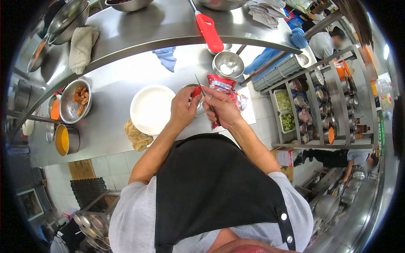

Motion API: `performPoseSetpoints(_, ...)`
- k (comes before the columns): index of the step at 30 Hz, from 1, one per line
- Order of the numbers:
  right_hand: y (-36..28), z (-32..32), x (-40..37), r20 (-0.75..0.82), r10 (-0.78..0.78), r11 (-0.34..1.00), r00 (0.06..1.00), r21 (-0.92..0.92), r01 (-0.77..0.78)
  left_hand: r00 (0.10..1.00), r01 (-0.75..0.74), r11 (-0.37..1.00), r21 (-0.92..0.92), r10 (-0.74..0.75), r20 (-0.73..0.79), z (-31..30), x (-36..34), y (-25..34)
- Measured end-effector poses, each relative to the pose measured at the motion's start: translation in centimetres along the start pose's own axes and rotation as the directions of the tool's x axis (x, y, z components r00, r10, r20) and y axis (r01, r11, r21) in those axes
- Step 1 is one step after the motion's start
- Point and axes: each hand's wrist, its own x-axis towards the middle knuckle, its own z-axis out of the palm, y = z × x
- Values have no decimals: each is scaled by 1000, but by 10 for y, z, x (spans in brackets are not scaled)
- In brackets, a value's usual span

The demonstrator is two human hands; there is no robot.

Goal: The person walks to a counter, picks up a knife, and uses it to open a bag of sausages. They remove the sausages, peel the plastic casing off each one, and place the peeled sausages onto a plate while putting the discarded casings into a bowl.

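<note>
My left hand [184, 105] is closed around a small red piece of food [196, 91]; its exact kind is too small to make out. In my right hand [224, 109] is a small knife [198, 81], its thin blade pointing up and left beside the red piece. A metal bowl [200, 111] sits beneath both hands, mostly covered by them. Just left stands a large round white plate [152, 109] with nothing on it. Behind my right hand lies a red printed plastic packet [222, 83], and farther back a steel bowl [228, 65] has something white inside.
A steel shelf [168, 31] crosses above the table, with a red lighter [209, 34] at its edge. At left are a bowl of fried pieces [79, 102] and a pot of yellow liquid [66, 140]. A tan cloth [137, 135] lies near the front edge. Co-workers are at right.
</note>
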Motion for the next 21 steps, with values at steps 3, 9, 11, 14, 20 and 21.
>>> performPoseSetpoints(3,1,-1,2,-7,-15,1000,1000,6,15,967,237,953,-187,-214,136,-4,-1,2)
performPoseSetpoints(9,-2,2,1,13,-19,1000,1000,23,18,787,616,576,-538,-479,389,-15,2,12)
performPoseSetpoints(11,-2,2,1,21,-16,1000,1000,20,15,765,631,473,-615,-509,393,-12,-1,13)
performPoseSetpoints(14,-1,4,2,5,3,999,1000,34,-3,745,628,339,-700,-522,415,-8,-9,4)
performPoseSetpoints(20,9,5,2,1,87,992,996,94,-86,709,635,111,-765,-478,519,-15,-18,-7)
performPoseSetpoints(21,6,14,1,9,82,991,997,101,-83,711,627,79,-775,-466,527,-17,-17,-5)
